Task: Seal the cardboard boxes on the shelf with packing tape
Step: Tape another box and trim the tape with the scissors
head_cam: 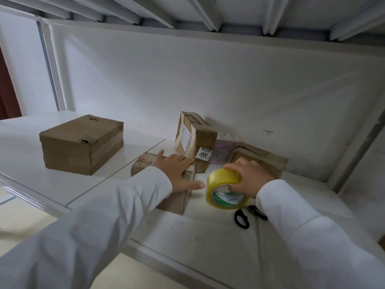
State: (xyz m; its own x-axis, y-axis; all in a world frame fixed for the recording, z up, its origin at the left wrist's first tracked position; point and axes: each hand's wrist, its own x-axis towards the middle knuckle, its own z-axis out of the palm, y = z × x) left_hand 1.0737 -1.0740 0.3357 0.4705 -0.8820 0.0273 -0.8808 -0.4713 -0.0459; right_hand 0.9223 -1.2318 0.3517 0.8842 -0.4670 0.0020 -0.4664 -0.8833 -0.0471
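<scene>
Reaching in over the shelf's front edge, both white-sleeved arms work at a small cardboard box lying near that edge. Black scissors lie just right of it, partly under the right sleeve. The left hand rests flat on the box's top, fingers straight and slightly spread, pressing it down. The right hand grips a roll of yellow packing tape, fingers curled over its outer band and thumb at the core, just beside the box's right end; whether a strip already runs from roll to box I cannot tell.

This looks like the start of a taping pass: the box is held steady, the roll brought to its seam. Next, the free end likely needs sticking down and the roll drawing across the top, then a cut with the scissors.

Behind, an upright box with a "5007" label and another box sit toward the back wall; a larger box stands well apart on the left.
</scene>
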